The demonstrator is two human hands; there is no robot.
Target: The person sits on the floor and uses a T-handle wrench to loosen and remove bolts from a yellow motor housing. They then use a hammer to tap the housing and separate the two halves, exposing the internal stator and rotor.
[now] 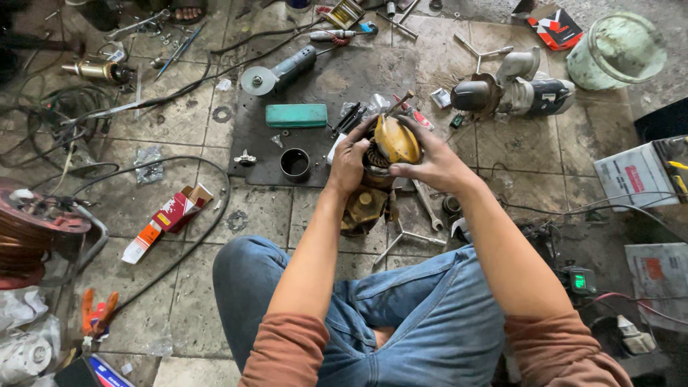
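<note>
Motor part (pixel 393 143) held mid-scene above floor, at near edge of dark mat (pixel 315 143), yellow cap up. Long axis roughly upright; thin shaft sticks out top, tilted far-right. Left hand (pixel 349 161) curled around left side, right hand (pixel 428 163) clamped over right side. Tight surroundings: cup (pixel 294 163) left, wrench (pixel 428 206) near-right, green box (pixel 296 115) far-left. Grinder (pixel 279 72) farther off. Open tile near-left.

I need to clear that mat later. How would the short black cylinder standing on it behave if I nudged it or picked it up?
The black cylinder stands upright on its flat end on the dark mat, so it probably slides rather than rolls. It looks hollow and open-topped, so likely rigid and fairly light. Tipped onto its side, its round wall would probably roll.
</note>
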